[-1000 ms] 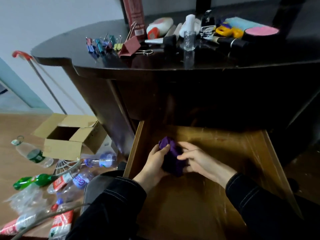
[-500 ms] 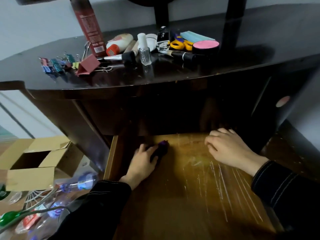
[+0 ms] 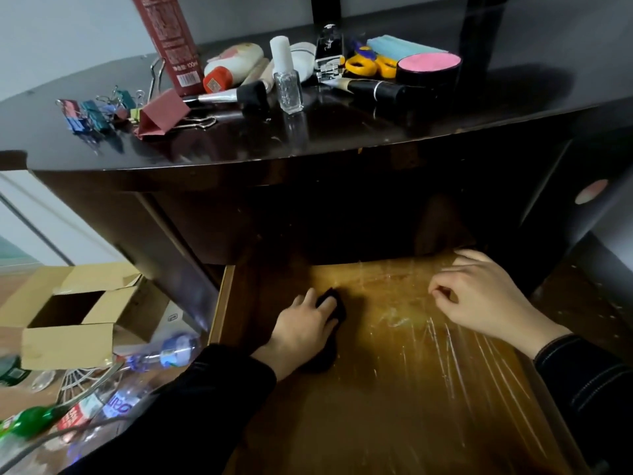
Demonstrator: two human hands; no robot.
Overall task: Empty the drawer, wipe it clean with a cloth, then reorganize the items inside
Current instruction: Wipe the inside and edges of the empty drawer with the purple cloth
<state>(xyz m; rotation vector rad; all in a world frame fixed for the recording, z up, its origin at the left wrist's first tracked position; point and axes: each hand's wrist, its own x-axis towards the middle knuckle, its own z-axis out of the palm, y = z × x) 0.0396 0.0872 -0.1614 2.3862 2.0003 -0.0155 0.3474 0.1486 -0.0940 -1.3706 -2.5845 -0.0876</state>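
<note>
The open wooden drawer has nothing in it but my hands and the cloth. My left hand presses a dark purple cloth onto the drawer floor near its back left, fingers curled over it. My right hand rests on the floor near the back right, fingers loosely curled, holding nothing. The items taken out lie on the dark tabletop: binder clips, a red tube, a nail polish bottle, a makeup brush, yellow scissors, a pink-lidded round box.
A cardboard box stands open on the floor at the left, with several plastic bottles and a wire rack beside it. The desk's dark side panel rises right of the drawer.
My right hand let go of the cloth and moved to the drawer's back right. My left hand carried the cloth toward the back left. The view shifted up toward the tabletop.
</note>
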